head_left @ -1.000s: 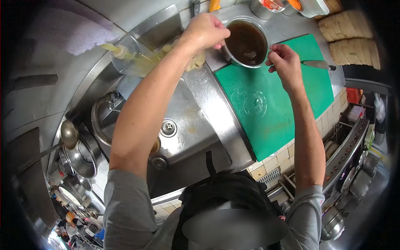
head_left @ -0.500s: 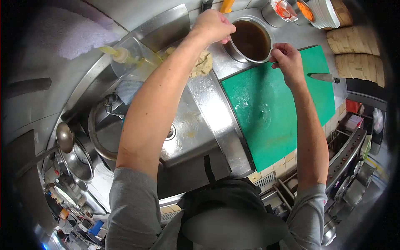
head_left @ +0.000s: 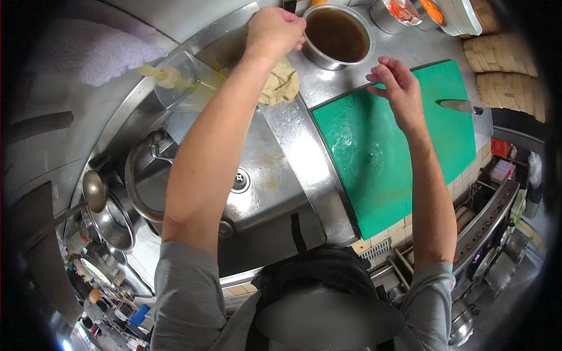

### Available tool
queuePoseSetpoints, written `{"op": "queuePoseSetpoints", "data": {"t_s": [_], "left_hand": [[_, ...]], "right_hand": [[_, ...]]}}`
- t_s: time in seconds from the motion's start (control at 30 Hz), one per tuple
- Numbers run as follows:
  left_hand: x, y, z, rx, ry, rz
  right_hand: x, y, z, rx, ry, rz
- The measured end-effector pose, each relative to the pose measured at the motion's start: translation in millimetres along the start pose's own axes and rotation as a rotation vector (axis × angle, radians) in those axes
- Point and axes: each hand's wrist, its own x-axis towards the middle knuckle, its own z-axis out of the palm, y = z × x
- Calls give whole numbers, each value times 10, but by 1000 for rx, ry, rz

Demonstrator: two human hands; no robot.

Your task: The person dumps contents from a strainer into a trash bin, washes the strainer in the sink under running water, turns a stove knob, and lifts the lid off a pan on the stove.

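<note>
A round metal pot of dark brown liquid stands on the steel counter behind the green cutting board. My left hand is at the pot's left rim, its fingers curled together; whether it touches the rim is unclear. To the front right of the pot, over the board's back edge, my right hand hangs apart from it, fingers partly spread and nothing between them. A crumpled beige cloth lies below my left hand, beside the sink.
The steel sink lies left of the board. A knife rests at the board's right edge. Metal containers with orange-red food, stacked white plates and bamboo steamers stand at the back right. A clear plastic container sits left.
The pot has moved back from the board onto the counter. My right hand has come away from its rim and its fingers have opened. My left hand stays near the left rim.
</note>
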Motion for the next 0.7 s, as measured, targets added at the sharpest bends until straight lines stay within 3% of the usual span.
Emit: {"op": "queuePoseSetpoints", "data": {"t_s": [0.07,0.1,0.17,0.2,0.27,0.4,0.63,0.7], "left_hand": [[-293,8,-5,367,226,221],[-446,-67,-1,368,225,220],[-706,-392,53,659,348,462],[-795,-539,94,652,334,459],[-944,-806,179,1174,432,438],[-1382,-1097,347,1064,237,434],[-2941,-1561,949,872,-121,682],[-3161,-1387,952,725,-380,601]], "right_hand": [[-130,48,-68,-31,11,-50],[-221,74,-118,-31,12,-49],[-435,109,-224,-28,61,-89],[-552,122,-268,-9,83,-93],[-801,176,-392,-17,122,-84],[-1290,241,-597,-21,197,-101],[-2136,516,-775,82,305,-13],[-2352,577,-757,106,314,8]]}}
